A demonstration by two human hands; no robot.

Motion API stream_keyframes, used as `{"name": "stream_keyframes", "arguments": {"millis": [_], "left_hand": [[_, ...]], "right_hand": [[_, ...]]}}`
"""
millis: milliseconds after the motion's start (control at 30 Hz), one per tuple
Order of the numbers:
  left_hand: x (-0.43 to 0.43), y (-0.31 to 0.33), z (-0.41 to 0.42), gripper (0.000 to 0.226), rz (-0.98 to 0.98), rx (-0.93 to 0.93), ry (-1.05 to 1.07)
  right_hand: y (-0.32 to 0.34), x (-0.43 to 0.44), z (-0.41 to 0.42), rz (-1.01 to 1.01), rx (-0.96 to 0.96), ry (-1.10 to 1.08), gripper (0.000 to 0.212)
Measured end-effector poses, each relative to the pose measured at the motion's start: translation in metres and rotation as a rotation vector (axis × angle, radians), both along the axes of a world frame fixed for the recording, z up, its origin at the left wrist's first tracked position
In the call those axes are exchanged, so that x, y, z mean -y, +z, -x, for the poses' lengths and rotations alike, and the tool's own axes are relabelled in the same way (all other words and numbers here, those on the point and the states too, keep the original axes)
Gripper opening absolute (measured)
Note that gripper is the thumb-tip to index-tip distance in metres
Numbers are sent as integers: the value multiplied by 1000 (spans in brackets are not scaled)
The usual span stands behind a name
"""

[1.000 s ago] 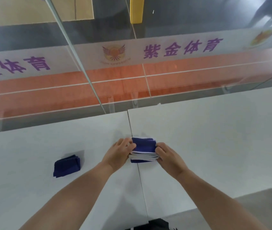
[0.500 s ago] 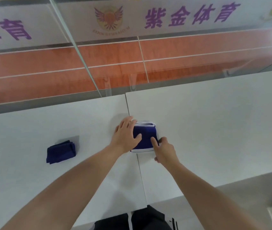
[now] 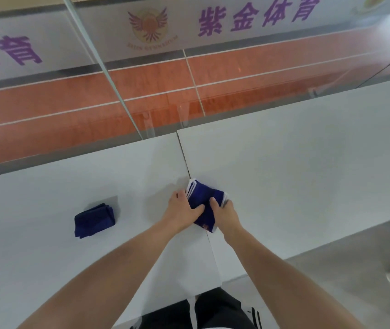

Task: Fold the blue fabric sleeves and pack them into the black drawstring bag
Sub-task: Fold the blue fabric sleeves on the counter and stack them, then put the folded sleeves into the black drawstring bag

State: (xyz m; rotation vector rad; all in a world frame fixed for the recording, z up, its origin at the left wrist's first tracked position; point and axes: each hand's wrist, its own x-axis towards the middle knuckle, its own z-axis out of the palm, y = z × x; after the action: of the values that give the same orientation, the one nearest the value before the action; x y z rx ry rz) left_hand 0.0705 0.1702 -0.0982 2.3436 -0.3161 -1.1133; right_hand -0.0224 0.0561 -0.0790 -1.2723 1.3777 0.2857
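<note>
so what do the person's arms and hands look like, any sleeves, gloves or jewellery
Both forearms are bare right up to the bottom edge of the picture, with no sleeve in view. The left hand and the right hand wear no gloves, and no watch, ring or wristband shows on either. Nails look short and plain, though the picture is too soft for detail.

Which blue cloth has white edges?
The blue cloth held by both hands, on the seam of the white table. The folded cloth lying alone to the left looks plain dark blue.
</note>
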Motion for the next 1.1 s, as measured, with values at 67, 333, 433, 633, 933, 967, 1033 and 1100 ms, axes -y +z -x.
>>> {"name": "stream_keyframes", "arguments": {"millis": [67, 333, 433, 633, 933, 967, 1033, 1100], "left_hand": [[-7, 2, 2, 54, 120, -158, 150], [-45, 35, 2, 60, 436, -612, 467], [-69, 64, 1, 52, 426, -507, 483], [-175, 129, -6, 40, 453, -365, 503], [-409, 183, 16, 46, 353, -253, 618], [-434, 182, 18, 47, 342, -203, 676], [-482, 182, 22, 42, 338, -121, 747], [-540, 179, 24, 34, 342, -45, 793]], "right_hand": [[3, -7, 3, -29, 38, -14, 44], [49, -39, -7, -191, 234, -55, 40], [66, -54, -14, -192, 262, 83, 44], [104, -95, -42, -403, 318, 554, 40], [155, -285, -89, -323, 224, 1213, 39], [157, -314, -93, -266, 234, 1230, 37], [162, -371, -102, -174, 262, 1275, 33], [167, -437, -108, -124, 291, 1298, 26]]}}
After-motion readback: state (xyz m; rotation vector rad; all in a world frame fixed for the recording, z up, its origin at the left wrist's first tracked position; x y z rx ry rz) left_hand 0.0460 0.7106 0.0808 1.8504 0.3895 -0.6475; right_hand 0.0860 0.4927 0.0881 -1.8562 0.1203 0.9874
